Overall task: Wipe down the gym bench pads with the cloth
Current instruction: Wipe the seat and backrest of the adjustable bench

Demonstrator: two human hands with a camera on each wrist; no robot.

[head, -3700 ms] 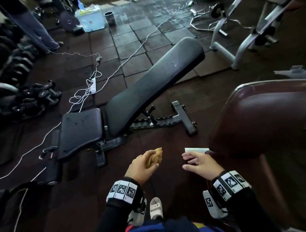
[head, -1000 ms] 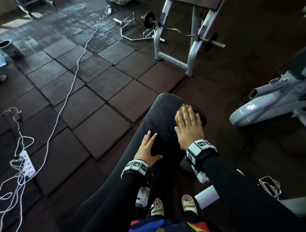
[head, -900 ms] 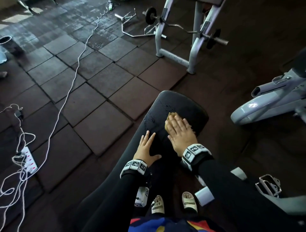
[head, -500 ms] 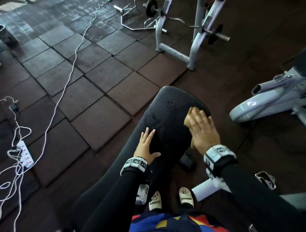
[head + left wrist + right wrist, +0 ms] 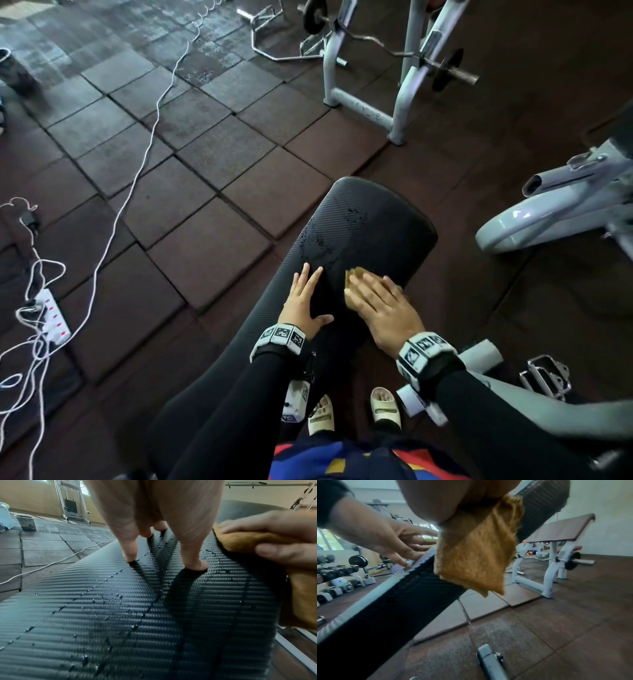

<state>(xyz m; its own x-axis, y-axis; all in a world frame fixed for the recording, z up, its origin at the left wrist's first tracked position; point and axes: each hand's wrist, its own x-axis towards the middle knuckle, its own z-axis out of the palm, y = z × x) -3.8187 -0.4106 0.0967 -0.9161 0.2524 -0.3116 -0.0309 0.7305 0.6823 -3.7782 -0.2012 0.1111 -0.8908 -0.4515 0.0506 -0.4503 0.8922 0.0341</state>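
The black textured bench pad (image 5: pixel 373 219) slopes up away from me, with water droplets (image 5: pixel 109 599) on its surface. My left hand (image 5: pixel 303 299) lies flat on the pad's left part, fingers straight and spread. Just to its right, my right hand (image 5: pixel 376 303) presses flat on a tan cloth (image 5: pixel 354 275) against the pad. The cloth's tip peeks out past the fingertips. In the right wrist view the cloth (image 5: pixel 476 561) hangs from under the palm over the pad's side edge (image 5: pixel 393 601). The left wrist view shows the cloth (image 5: pixel 247 540) under the right hand's fingers.
A white cable and power strip (image 5: pixel 51 320) lie on the rubber floor tiles at left. A grey barbell rack (image 5: pixel 394 85) stands beyond the pad, a grey machine (image 5: pixel 565 209) at right. Dumbbells (image 5: pixel 337 573) and a brown bench (image 5: pixel 561 531) stand further off.
My right hand has slid the cloth from the pad's upper right edge down and left, close to the left hand. The left hand has stayed flat in place.
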